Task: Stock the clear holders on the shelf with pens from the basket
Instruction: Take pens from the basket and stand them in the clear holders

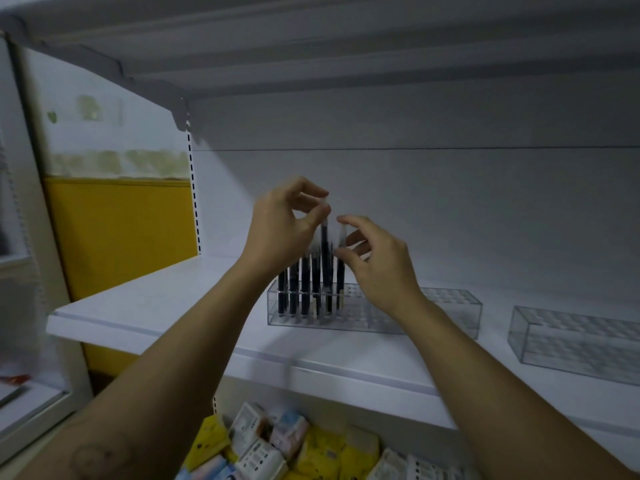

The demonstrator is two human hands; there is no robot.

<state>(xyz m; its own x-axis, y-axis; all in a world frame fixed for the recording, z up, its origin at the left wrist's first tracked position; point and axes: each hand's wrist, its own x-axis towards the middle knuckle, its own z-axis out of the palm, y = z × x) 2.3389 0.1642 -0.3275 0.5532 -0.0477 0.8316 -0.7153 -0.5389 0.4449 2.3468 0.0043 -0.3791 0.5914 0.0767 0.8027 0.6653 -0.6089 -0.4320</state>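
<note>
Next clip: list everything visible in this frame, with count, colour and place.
holders: two, clear, on the shelf; one in the middle, one at the right
pens: about seven, dark with pale caps, upright in the middle holder's left end
shelf: one, white, across the middle
panel: one, yellow, at the left behind the shelf
packets: many, yellow, white, pink and blue, below the shelf
left hand: pinches the top of one pen
right hand: fingers curled beside another pen's cap; grip unclear

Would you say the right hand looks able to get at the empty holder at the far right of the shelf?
Probably yes: the empty holder stands on the right hand's side, with nothing tall on the shelf between them.
</note>
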